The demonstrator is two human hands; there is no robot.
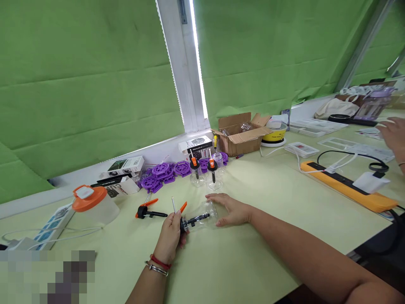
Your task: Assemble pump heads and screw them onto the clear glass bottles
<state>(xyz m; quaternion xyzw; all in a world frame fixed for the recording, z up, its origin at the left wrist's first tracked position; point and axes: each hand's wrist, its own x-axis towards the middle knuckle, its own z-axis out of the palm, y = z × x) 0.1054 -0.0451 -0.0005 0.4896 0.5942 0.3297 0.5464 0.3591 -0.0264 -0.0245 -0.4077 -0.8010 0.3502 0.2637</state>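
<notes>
My left hand (172, 232) is closed round the black neck of a clear bottle (205, 216), which lies tilted to the right. Its top carries an orange lever and a thin metal rod, and a black tube runs inside. My right hand (232, 210) is cupped by the bottle's base, fingers apart; whether it touches the base I cannot tell. To the left lies a loose black-and-orange top (150, 212) with a black tube. Behind my hands, two similar clear bottles (198, 179) with black-and-orange tops stand upright.
Purple round plastic parts (161, 170) are piled along the back, near printed boxes (125, 165) and an open cardboard box (242, 143). An orange-lidded jug (101, 209) stands left. An orange power strip (348, 185) with cables lies right, near another person's hand (394, 135).
</notes>
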